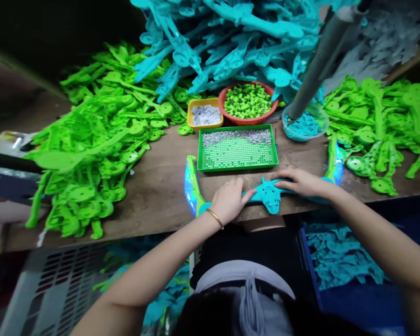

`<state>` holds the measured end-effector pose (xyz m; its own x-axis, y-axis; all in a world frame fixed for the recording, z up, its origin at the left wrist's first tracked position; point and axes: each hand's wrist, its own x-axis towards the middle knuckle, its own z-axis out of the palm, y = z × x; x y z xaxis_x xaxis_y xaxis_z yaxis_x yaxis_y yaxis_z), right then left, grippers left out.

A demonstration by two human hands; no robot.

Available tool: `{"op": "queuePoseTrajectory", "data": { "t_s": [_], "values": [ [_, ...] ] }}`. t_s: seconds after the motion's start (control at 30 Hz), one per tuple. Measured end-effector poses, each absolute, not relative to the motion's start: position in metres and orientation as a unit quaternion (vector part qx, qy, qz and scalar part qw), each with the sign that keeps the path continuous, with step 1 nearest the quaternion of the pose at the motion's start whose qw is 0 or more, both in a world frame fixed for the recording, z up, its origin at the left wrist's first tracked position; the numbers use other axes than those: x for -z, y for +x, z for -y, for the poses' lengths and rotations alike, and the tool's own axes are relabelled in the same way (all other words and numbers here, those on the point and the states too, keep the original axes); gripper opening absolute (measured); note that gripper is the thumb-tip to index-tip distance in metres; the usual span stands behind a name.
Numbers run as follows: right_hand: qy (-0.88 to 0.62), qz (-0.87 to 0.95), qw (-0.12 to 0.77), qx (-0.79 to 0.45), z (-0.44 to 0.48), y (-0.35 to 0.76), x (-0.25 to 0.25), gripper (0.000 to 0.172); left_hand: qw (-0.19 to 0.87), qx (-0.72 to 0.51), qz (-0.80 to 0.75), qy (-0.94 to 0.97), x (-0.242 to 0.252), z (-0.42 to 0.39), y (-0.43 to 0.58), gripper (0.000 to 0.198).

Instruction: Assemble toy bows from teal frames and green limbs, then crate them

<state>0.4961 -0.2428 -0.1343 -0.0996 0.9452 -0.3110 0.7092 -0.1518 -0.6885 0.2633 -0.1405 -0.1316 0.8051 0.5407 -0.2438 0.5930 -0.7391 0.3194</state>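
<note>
A bow-shaped plastic toy lies across the front edge of the wooden bench. Its middle is turquoise, and its two raised ends are green with shiny blue panels. My left hand grips the turquoise arm left of the middle, the thumb pointing toward the centre piece. Over the arm on the other side, my right hand is closed with its fingers reaching toward the middle. Just beyond the toy stands a green tray with small metal pins gathered along its far side.
Behind the tray are a yellow tub of grey parts, a red bowl of small green parts and a clear bowl of turquoise pieces. Green parts heap at left and right, turquoise parts behind. A grey pole slants down at right.
</note>
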Motion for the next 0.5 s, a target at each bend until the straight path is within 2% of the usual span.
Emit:
{"op": "queuePoseTrajectory", "data": {
  "t_s": [0.13, 0.23, 0.33, 0.5],
  "values": [
    [-0.669, 0.655, 0.132, -0.326, 0.247, 0.491, 0.139, 0.046, 0.231, -0.059, -0.32, 0.917, 0.124, 0.109, 0.238, 0.026],
    [-0.66, 0.65, 0.129, -0.355, 0.248, 0.489, 0.137, 0.048, 0.168, -0.141, -0.461, 0.86, 0.124, 0.066, 0.203, 0.02],
    [-0.673, 0.637, 0.101, -0.363, 0.246, 0.488, 0.132, 0.049, 0.196, -0.098, -0.539, 0.813, 0.132, 0.032, 0.177, 0.029],
    [-0.682, 0.615, 0.071, -0.389, 0.238, 0.487, 0.128, 0.048, 0.278, -0.061, -0.506, 0.814, 0.145, 0.024, 0.179, 0.051]
  ]
}}
